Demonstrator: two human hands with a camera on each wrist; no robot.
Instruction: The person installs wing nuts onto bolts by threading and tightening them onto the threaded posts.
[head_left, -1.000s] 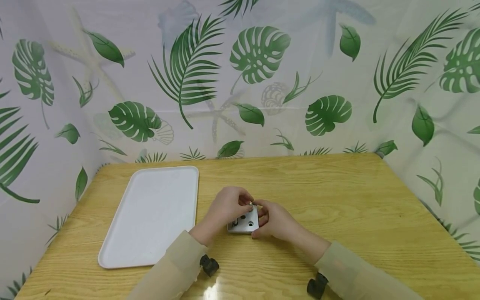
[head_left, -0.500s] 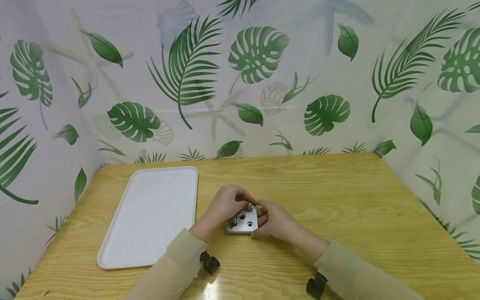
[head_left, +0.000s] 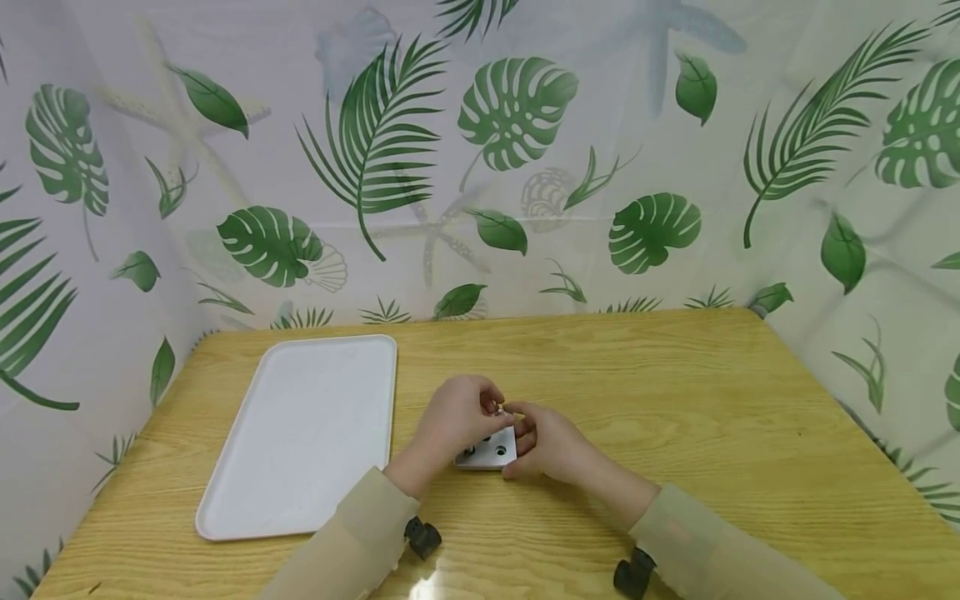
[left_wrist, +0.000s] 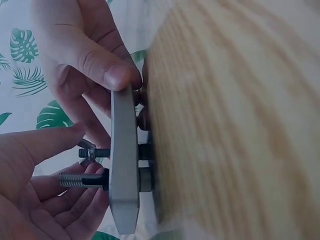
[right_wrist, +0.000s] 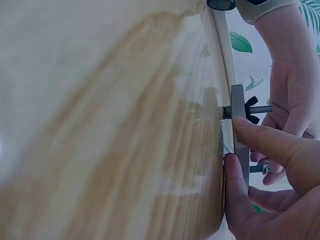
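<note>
A square metal plate (head_left: pixel 491 456) with holes stands on bolts just above the table. My right hand (head_left: pixel 555 442) grips its right edge, thumb (left_wrist: pixel 117 76) at the near corner. My left hand (head_left: pixel 459 412) reaches over the plate and pinches a silver wing nut (left_wrist: pixel 87 149) on the threaded bolt (left_wrist: pixel 101 153) at the far corner. Another bolt (left_wrist: pixel 72 180) carries a black wing nut (right_wrist: pixel 251 110). Below the plate, the bolt heads (left_wrist: pixel 145 179) face the wooden tabletop. From the head view, the left fingers cover much of the plate's far side.
To the left of the hands lies a white rectangular tray (head_left: pixel 303 433) on the wooden table (head_left: pixel 675 400). Behind the table hangs a leaf-print cloth (head_left: pixel 555 250). Dark wrist cameras (head_left: pixel 423 537) are strapped below both sleeves.
The left thumb and fingers drew back from the wing nut half a second ago, baring it, and now close around it again. The right hand and the plate stay put.
</note>
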